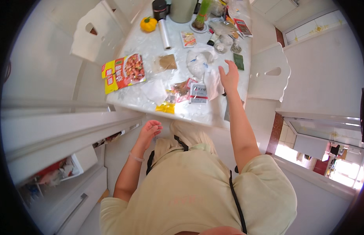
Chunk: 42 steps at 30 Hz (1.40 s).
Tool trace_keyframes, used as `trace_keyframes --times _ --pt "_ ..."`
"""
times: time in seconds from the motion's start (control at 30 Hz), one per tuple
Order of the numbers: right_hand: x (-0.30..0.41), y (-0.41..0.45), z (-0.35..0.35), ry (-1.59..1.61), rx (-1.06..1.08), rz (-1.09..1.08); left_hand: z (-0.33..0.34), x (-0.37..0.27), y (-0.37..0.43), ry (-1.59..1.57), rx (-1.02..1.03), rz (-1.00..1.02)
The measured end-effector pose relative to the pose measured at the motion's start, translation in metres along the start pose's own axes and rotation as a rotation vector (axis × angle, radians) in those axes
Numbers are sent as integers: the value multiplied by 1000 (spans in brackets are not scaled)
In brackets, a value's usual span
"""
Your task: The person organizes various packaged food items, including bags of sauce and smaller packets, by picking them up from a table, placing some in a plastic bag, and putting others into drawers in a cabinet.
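Over the right side of the table [126, 101] reaches my right hand [230, 77], its thumb and fingers apart with nothing held. A crumpled white plastic bag [197, 65] and white tissue-like sheet [213, 83] lie just left of it; a small dark green packet [238, 61] lies just right. My left hand [151, 131] hangs empty in front of the table's near edge, fingers loosely curled. Near that edge are a yellow packet [165, 107], a white printed sachet [198, 93] and a white sheet [155, 91]. Farther back sits a clear bag of brown powder [167, 62].
A red-and-yellow food pouch [129, 72] lies left. Behind are a film roll [165, 34], yellow pepper [148, 24], black mug [160, 10] and a green plant bulb [200, 23] on a dish. White chairs [96, 32] flank the table. An open drawer [82, 161] stands lower left.
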State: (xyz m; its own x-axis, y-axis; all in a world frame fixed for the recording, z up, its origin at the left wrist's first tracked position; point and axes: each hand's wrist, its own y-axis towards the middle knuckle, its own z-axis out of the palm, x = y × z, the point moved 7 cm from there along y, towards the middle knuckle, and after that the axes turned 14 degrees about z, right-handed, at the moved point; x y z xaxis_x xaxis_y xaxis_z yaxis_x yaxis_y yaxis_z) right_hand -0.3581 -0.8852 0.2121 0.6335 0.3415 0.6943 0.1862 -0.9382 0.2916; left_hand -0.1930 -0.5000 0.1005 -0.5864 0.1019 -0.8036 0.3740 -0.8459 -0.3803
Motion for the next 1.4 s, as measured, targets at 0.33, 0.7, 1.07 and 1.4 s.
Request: trace_keyframes --times 0.33,0.7,1.07,1.4 --pt "2 135 118 -132 342 -236 75 -32 94 21 17 30" --pt "33 169 172 -614 479 -680 53 -41 75 -3 -213 121" --pt "212 -32 64 612 959 -13 110 -185 98 -896 -149 622" --pt "330 -245 1 1102 1238 139 51 -247 -177 171 -492 1640"
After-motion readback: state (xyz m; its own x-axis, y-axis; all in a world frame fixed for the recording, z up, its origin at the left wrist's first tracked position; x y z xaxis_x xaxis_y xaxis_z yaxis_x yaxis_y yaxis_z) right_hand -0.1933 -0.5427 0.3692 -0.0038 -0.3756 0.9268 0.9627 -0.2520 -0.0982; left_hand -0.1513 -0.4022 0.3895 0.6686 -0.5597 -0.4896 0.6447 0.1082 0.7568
